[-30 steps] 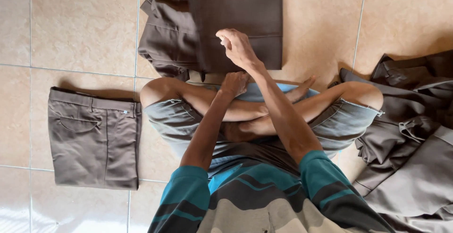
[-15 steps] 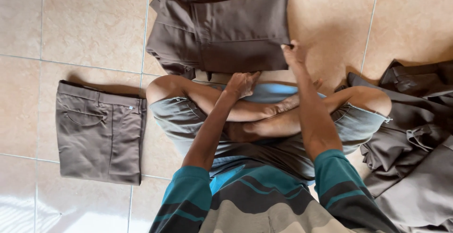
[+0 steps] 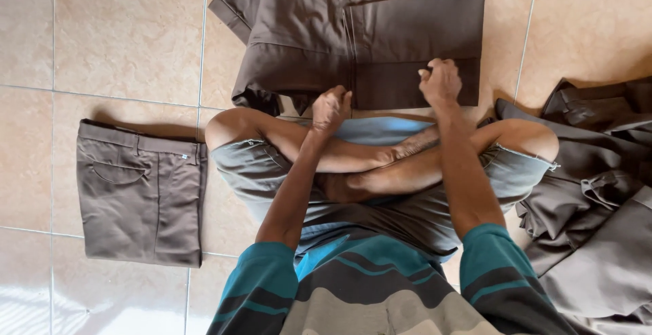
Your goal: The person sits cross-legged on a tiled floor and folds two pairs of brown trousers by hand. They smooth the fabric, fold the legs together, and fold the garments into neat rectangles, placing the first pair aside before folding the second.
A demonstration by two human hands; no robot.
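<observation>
Head view: dark trousers (image 3: pixel 380 36) lie crosswise.

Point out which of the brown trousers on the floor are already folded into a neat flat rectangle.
The lighter brown trousers lying alone on the tiles at the person's left. The dark trousers under both hands are only half folded, and the pile on the right is crumpled.

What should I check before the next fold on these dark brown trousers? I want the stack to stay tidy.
1. Both hands on the near edge of the dark brown trousers: ok; left hand and right hand rest there.
2. Folded half lies flat: ok.
3. Left side of the garment smooth: not ok; it is bunched near the knee.
4. Folded trousers lie apart on the floor: ok.
5. Unfolded pile clear of the work: ok.
6. Fingers pinch cloth: cannot tell.
</observation>
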